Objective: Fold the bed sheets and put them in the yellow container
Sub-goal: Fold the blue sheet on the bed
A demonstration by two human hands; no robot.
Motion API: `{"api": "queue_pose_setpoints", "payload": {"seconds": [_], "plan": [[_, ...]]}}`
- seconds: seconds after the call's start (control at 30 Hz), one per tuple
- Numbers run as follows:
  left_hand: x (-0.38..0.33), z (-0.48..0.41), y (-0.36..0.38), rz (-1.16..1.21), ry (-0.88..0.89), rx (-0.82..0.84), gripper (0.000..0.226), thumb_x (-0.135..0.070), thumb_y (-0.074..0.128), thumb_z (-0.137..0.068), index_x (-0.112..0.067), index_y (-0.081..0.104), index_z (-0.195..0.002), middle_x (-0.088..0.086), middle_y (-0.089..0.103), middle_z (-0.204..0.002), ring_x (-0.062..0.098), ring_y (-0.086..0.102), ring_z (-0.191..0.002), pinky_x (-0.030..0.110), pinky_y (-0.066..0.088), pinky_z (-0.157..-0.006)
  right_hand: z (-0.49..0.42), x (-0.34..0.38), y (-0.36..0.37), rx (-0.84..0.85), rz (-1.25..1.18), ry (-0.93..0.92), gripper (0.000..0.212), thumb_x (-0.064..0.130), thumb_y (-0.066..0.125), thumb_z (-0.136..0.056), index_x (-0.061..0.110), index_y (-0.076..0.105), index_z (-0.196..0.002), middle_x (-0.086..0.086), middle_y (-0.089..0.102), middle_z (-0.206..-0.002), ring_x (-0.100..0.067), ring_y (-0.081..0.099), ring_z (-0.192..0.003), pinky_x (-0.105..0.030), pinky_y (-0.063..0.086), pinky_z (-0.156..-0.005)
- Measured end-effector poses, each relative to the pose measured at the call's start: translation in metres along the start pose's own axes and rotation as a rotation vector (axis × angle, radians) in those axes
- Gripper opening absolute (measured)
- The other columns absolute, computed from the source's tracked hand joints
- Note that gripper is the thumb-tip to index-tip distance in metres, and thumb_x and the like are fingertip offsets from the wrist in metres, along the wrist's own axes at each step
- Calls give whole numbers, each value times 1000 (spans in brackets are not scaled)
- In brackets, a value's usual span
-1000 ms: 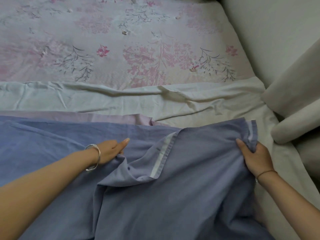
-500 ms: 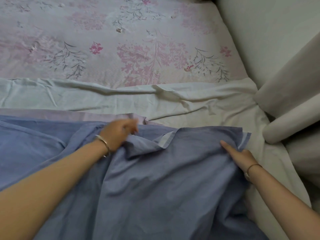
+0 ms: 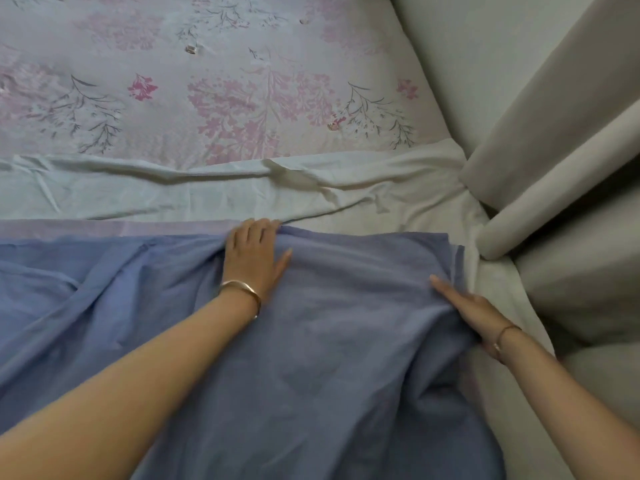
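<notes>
A blue bed sheet (image 3: 339,341) lies spread over the near part of the bed, with its right portion folded over on itself. My left hand (image 3: 254,252) rests flat on the sheet's far edge, fingers reaching to the fold line and thumb spread. At the sheet's right edge my right hand (image 3: 474,308) holds the cloth, thumb lying on top and the other fingers hidden beneath the fabric. A pale lilac sheet edge (image 3: 114,227) peeks out under the blue one. No yellow container is in view.
A crumpled pale green-white sheet (image 3: 207,192) stretches across the bed behind the blue one. Beyond it lies the floral pink bed cover (image 3: 242,98). Grey-beige curtain folds (image 3: 554,140) hang at the right, close to the bed's corner.
My left hand carried the blue flap to the right and far side and laid it flat, hiding the white hem. My right hand slid down the right edge.
</notes>
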State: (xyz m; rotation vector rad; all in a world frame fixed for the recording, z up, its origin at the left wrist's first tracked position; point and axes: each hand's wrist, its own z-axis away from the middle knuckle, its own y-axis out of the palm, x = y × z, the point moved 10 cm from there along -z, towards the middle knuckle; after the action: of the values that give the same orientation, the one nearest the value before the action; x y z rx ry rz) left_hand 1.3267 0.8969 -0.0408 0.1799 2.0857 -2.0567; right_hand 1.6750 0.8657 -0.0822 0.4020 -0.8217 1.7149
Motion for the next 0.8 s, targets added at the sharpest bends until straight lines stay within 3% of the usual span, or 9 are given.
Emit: {"api": "queue_pose_setpoints", "payload": {"seconds": [0.1, 0.13, 0.2, 0.3, 0.43, 0.53, 0.63, 0.73, 0.8], "plan": [[-55, 61, 31, 196, 194, 132, 73, -63, 17, -88, -17, 47, -136, 7, 48, -140, 30, 41, -132, 39, 14, -112, 34, -45, 11, 282, -214, 96, 60, 52, 75, -68, 15, 64, -114, -10, 69, -113, -23, 60, -109, -39, 41, -97], [-68, 82, 44, 236, 199, 220, 84, -72, 2, -84, -23, 38, -142, 2, 37, -149, 25, 29, -139, 35, 5, -114, 48, -56, 12, 314, -191, 81, 53, 45, 75, -72, 11, 66, -112, -15, 68, -113, -25, 59, -106, -39, 40, -95], [-72, 104, 55, 241, 140, 231, 99, -78, -19, -70, -30, 21, -147, -6, 17, -156, 18, 10, -145, 32, -6, -115, 64, -59, 4, 199, -12, -35, 43, 33, 79, -71, 4, 69, -102, -16, 71, -100, -23, 66, -93, -30, 49, -84], [-73, 116, 52, 271, 33, 217, 89, -77, -8, -71, -34, 11, -148, -10, 8, -157, 16, 2, -146, 33, -7, -115, 74, -34, -15, 46, 78, -178, 25, 29, 69, -83, 4, 68, -88, -8, 71, -78, -16, 66, -72, -19, 51, -58], [-78, 138, 68, 188, 31, 324, 85, -69, -9, -69, -36, -2, -148, -9, -4, -158, 17, -6, -146, 40, -6, -116, 69, -20, -43, -99, -28, -225, 16, 28, 66, -87, 13, 61, -90, -4, 67, -82, -17, 63, -78, -22, 47, -63], [-71, 147, 73, 184, -39, 358, 90, -68, -12, -66, -33, -2, -149, -5, -4, -158, 18, -6, -146, 42, -4, -116, 90, -74, -27, 9, -133, -145, 18, 27, 63, -88, 9, 63, -90, -6, 68, -86, -16, 63, -81, -22, 50, -70], [-93, 175, 67, 233, -33, 320, 86, -68, -9, -69, -35, -5, -147, -6, -1, -158, 19, -4, -146, 43, -3, -116, 141, -137, -19, 49, -59, -122, 14, 18, 68, -85, 18, 61, -97, 6, 66, -93, 0, 59, -83, -6, 46, -67], [-115, 213, 72, 218, -19, 336, 80, -68, -9, -70, -37, -14, -143, -8, -6, -158, 19, -7, -146, 45, -3, -115, 174, -187, -19, 27, 50, -18, 25, 30, 77, -76, 21, 59, -90, 9, 64, -90, -4, 59, -84, -6, 43, -57], [-116, 226, 74, 239, -71, 331, 84, -69, -9, -69, -37, -9, -146, -9, -7, -158, 17, -8, -146, 44, -4, -115, 190, -205, -9, 95, 134, 31, 24, 37, 76, -76, 21, 62, -88, 12, 65, -86, -4, 60, -84, -8, 44, -58]]}}
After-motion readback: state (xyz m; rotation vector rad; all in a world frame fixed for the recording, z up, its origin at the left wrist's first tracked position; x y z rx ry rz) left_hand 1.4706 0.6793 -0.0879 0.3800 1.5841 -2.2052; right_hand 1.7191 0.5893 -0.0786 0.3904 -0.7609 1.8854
